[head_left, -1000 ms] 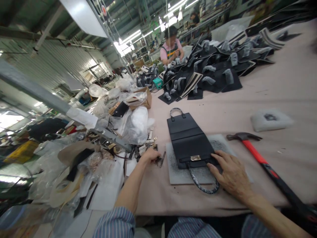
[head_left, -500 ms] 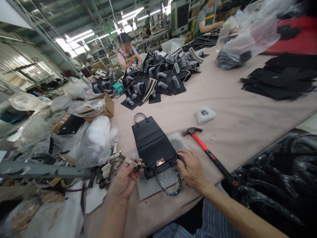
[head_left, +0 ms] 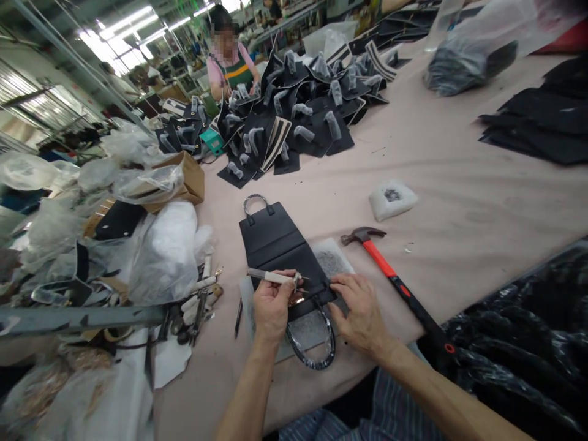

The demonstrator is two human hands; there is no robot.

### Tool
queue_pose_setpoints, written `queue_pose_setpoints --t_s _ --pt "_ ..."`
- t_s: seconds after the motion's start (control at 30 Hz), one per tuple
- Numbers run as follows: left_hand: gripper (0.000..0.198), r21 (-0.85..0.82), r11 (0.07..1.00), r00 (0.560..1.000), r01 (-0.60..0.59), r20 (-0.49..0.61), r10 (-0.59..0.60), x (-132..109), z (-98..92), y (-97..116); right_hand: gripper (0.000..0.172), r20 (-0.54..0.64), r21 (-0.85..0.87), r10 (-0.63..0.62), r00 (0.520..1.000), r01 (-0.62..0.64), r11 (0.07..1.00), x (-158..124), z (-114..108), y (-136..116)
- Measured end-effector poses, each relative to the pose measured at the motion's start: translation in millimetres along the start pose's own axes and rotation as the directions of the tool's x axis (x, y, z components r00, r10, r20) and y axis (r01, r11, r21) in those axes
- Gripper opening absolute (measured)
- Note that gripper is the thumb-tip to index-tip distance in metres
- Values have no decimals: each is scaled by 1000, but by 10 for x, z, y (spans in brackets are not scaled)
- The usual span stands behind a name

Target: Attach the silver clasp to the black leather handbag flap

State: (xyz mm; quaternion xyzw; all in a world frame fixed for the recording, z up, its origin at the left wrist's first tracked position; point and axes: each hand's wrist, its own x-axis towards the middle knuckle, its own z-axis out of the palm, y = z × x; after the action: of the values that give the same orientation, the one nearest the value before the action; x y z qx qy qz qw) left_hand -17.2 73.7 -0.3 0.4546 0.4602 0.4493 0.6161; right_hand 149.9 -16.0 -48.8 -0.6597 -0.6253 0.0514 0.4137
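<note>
A black bag panel (head_left: 280, 245) with two wrapped handles lies on a pale slab (head_left: 331, 257) on the cloth-covered table. My left hand (head_left: 273, 306) pinches a slim white tool (head_left: 271, 277) above the panel, beside its gold clasp (head_left: 296, 300), which the hand partly covers. My right hand (head_left: 361, 309) rests at the panel's right edge, near the base of the lower handle; its fingers are bent, and whether they grip the edge is hard to see. A claw hammer (head_left: 381, 257) with a red and black handle lies to the right.
A white block (head_left: 392, 199) sits beyond the hammer. Black pieces with wrapped handles (head_left: 303, 116) are heaped at the back, where a person (head_left: 229, 61) works. Plastic bags (head_left: 168, 251) and small tools (head_left: 197, 306) crowd the left. Black sheets (head_left: 542, 116) are stacked at right.
My left hand has moved right and up over the panel with the white tool. My right hand stays at the panel's edge. A thin black tool now shows left of the slab.
</note>
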Motion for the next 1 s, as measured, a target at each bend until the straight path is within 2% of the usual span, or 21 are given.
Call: queue_pose_setpoints --t_s 0.07,0.17,0.33,0.6,0.87,1.0 --pt "39 36 999 1000 -5 -22 6 11 9 -36 27 3 2 -3 1000 3 1000 6 -1 0" --pt "32 173 982 996 -78 -35 85 -5 -14 -68 25 5 3 -2 1000 2 1000 11 -4 -5" --pt "21 345 918 981 -192 78 176 -46 -104 -132 27 17 6 11 1000 -11 1000 17 -10 -12" --pt "13 431 847 950 -312 129 284 -42 -92 -173 26 48 10 5 999 -5 1000 30 -10 5" --pt "10 455 831 948 -319 160 276 -17 -81 -167 24 42 24 16 999 -17 1000 52 -22 -7" --pt "9 443 820 931 -363 204 302 -10 -73 -179 24 55 22 23 998 -25 999 54 -24 -3"
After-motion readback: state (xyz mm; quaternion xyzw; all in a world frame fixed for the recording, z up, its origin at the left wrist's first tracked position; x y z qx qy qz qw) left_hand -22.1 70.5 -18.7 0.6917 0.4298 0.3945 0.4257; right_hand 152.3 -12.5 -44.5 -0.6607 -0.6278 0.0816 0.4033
